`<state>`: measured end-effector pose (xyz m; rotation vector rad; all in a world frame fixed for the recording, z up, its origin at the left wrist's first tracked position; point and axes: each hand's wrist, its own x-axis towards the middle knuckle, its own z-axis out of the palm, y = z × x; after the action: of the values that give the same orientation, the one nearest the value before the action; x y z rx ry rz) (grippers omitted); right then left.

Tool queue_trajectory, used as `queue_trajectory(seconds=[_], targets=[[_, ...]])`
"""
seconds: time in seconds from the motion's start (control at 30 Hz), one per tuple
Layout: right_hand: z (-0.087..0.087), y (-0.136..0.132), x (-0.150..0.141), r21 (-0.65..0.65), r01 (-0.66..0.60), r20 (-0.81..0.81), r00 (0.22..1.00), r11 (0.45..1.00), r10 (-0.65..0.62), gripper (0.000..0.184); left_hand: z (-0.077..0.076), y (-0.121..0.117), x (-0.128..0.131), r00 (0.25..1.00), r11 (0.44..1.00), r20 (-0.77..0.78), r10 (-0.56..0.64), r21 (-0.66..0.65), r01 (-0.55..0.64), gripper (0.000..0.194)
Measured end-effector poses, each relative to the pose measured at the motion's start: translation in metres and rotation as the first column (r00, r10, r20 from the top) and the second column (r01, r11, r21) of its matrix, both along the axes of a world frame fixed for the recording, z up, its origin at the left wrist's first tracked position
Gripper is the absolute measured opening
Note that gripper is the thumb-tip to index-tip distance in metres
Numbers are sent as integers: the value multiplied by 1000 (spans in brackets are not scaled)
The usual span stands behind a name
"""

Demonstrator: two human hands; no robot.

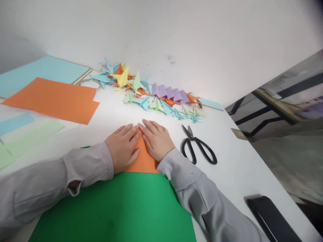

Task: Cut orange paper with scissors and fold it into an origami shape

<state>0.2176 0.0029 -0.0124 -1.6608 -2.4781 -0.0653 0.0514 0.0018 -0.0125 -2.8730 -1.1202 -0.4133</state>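
An orange sheet of paper [144, 160] lies in front of me, its far end narrowing to a point between my hands and its near edge over a green sheet [121, 205]. My left hand [124, 144] rests on the orange paper's left side, fingers stretched forward and thumb out to the right. On the right side, my right hand [157, 139] lies with its fingers extended, their tips close to the left fingertips at the paper's point. Both hands cover much of the sheet, so its side edges are partly hidden. To the right of my right hand are black-handled scissors [192, 139], blades slightly apart.
Folded paper shapes [136, 84] in several colours, including a purple pleated strip [170, 92], line the wall. Orange sheets [63, 101], blue sheets [45, 72] and pale green pieces [35, 137] lie left. A black phone-like object [272, 218] sits near the table's right edge.
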Motion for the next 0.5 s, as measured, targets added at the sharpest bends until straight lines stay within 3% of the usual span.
queue_trajectory(seconds=[0.3,0.5], targets=[[0,0,1,13,-7,3,1000,1000,7,43,1,-5,-4,999,999,-27,23,25,-22,51],[0,-1,1,0,0,2,1000,1000,0,43,2,-20,-16,999,992,-18,30,122,-28,49]])
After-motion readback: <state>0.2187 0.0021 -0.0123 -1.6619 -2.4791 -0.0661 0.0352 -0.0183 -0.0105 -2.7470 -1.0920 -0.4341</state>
